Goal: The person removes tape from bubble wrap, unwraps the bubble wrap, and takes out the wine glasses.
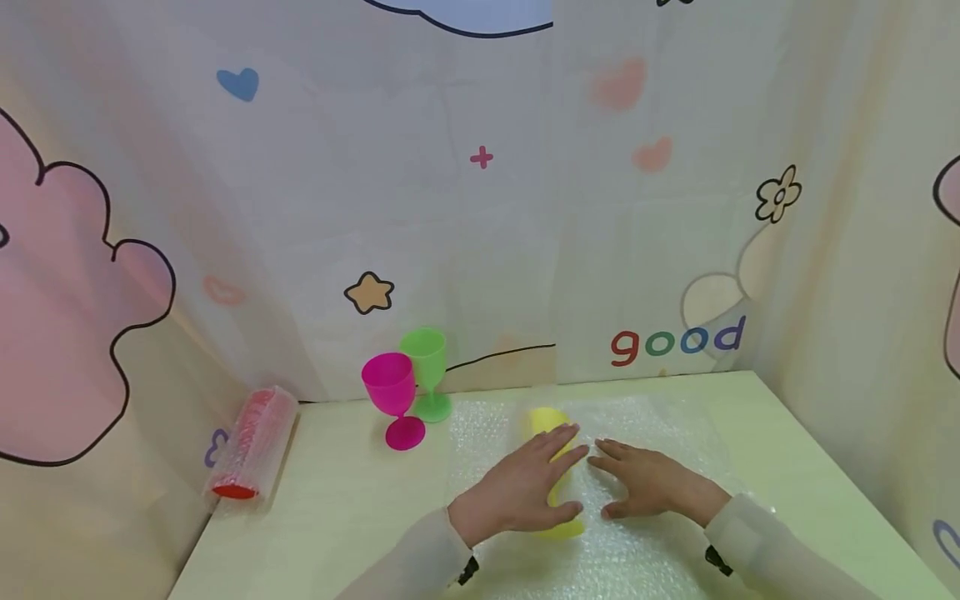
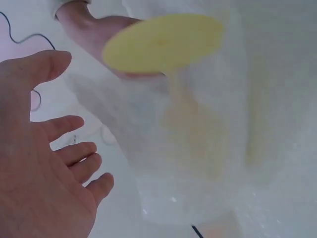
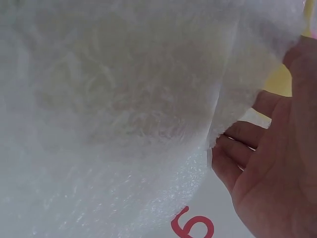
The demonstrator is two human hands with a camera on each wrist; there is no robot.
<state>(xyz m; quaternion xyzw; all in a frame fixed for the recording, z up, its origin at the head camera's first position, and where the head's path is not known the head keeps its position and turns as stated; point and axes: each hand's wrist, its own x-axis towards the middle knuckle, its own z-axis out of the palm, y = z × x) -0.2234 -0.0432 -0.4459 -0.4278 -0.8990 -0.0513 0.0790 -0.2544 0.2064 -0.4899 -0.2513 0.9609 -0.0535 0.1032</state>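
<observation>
A yellow plastic goblet lies on its side on a sheet of bubble wrap. My left hand is spread over the goblet and hides its middle. Its fingers look loose in the left wrist view, where the goblet's round foot stands out and its bowl shows hazily through the wrap. Just to the right, my right hand reaches over the wrap with extended fingers and holds no goblet. In the right wrist view its fingertips are right at an edge of the wrap, which covers much of that view.
A pink goblet and a green goblet stand upright at the back of the table. A red item rolled in bubble wrap lies at the left edge. A printed curtain hangs behind and at both sides.
</observation>
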